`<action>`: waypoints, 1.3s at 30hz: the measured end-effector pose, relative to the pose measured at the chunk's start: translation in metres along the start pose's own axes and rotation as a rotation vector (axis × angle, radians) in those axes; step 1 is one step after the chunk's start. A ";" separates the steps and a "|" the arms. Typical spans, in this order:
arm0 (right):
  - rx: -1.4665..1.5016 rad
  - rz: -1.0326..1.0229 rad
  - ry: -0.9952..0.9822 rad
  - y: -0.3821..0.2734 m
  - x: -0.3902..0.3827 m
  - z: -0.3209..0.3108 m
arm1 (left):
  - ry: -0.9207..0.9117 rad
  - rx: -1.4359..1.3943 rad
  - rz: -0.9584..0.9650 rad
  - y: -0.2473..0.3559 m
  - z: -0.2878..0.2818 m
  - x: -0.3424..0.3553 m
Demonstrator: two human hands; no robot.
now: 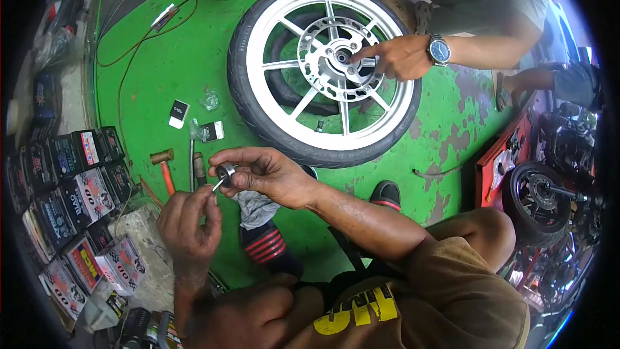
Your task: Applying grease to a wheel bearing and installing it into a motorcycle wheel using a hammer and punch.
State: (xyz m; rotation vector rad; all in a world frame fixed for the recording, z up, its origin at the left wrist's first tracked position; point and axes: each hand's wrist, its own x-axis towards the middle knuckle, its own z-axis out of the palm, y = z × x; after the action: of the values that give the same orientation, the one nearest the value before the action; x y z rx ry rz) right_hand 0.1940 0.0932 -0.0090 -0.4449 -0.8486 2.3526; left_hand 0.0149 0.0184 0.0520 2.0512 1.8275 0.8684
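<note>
Clock directions run from the centre of my view. At nine o'clock, an orange-handled hammer with a brown head (167, 171) lies on the green painted floor (145, 90). At eight, my left hand (190, 223) pinches a thin, pale metal rod (220, 183) between thumb and fingertips. The rod points up at a small, round, silver metal ring like a bearing (227, 170), at nine o'clock; I cannot tell whether its tip touches the ring. My right hand (265, 178), beside it, grips the ring between thumb and bent fingers. With so small a hold, the ring could slip and roll if I press too hard; a skewed rod could scratch it or jab my finger. At twelve lies a white spoked wheel with a black tyre (345, 123); at half past one, a co-worker's hand (407, 58) points into its hub. Grit from that finger could foul the hub.
</note>
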 end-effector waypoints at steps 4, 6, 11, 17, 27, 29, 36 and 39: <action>0.019 0.015 0.018 0.000 0.002 0.001 | -0.040 -0.002 -0.021 0.001 -0.002 0.002; 0.024 0.024 0.004 0.001 0.003 0.002 | -0.046 0.020 -0.004 -0.001 -0.004 0.001; -0.030 -0.005 0.065 0.000 0.002 0.002 | -0.035 0.144 0.078 0.004 -0.008 0.006; -0.088 0.059 0.067 0.002 -0.001 -0.001 | -0.079 0.018 0.086 -0.004 -0.002 0.001; -0.088 0.193 0.022 0.001 -0.005 0.001 | -0.242 -0.751 -0.473 -0.009 0.001 -0.007; -0.020 0.206 0.038 0.001 -0.004 0.003 | -0.173 -0.940 -0.450 -0.016 0.009 -0.012; 0.085 0.226 0.047 0.011 -0.004 0.001 | -0.147 -1.069 -0.521 -0.026 0.026 -0.025; 0.087 0.193 0.099 0.013 -0.002 0.001 | -0.122 -0.594 -0.357 -0.021 0.017 -0.019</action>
State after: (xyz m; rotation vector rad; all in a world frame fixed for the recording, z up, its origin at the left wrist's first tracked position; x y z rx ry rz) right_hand 0.1898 0.0834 -0.0161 -0.6265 -0.6812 2.5079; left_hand 0.0075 0.0074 0.0220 1.3368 1.5536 1.0001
